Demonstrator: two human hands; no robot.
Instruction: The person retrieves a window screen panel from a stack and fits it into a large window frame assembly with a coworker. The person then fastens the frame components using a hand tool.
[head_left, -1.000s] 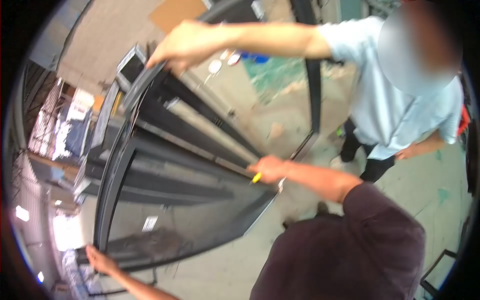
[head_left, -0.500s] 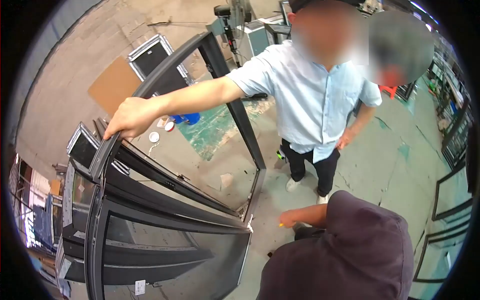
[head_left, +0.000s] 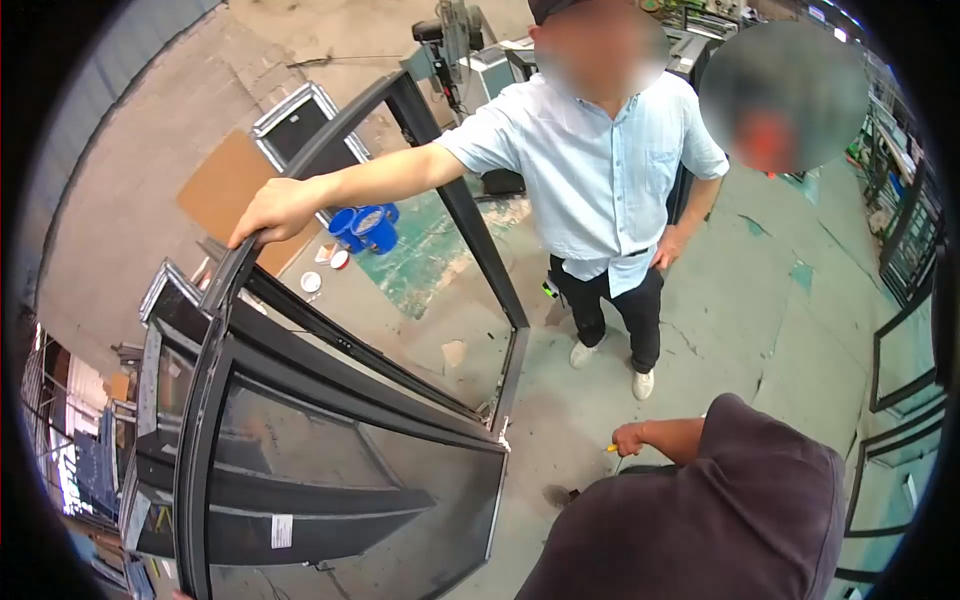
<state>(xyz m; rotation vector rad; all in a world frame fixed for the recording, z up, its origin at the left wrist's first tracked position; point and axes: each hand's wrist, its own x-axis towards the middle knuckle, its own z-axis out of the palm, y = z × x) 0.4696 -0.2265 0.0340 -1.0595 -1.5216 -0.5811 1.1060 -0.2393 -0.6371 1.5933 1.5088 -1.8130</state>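
Observation:
My right hand (head_left: 628, 440) is closed around a small yellow object (head_left: 611, 448), held over the floor and apart from the frames. Only a sliver of my left hand (head_left: 180, 596) shows at the bottom left edge, beside the upright of a dark framed panel (head_left: 205, 480); its fingers are hidden. That panel has a see-through pane with a white label (head_left: 282, 531). Behind it stands a large open dark frame (head_left: 470, 235). A co-worker's hand (head_left: 275, 210) rests on the top corner of this frame.
The co-worker (head_left: 610, 170) in a light blue shirt stands beyond the frames, other hand at the hip. Blue buckets (head_left: 375, 230) and a brown board (head_left: 235, 190) lie behind. More frames (head_left: 905, 360) lean at the right. Machinery (head_left: 450, 50) stands at the back.
My right hand has left the panel's lower corner with the yellow object and moved right. My left hand has dropped almost out of view. The view has swung, bringing the co-worker more fully into sight.

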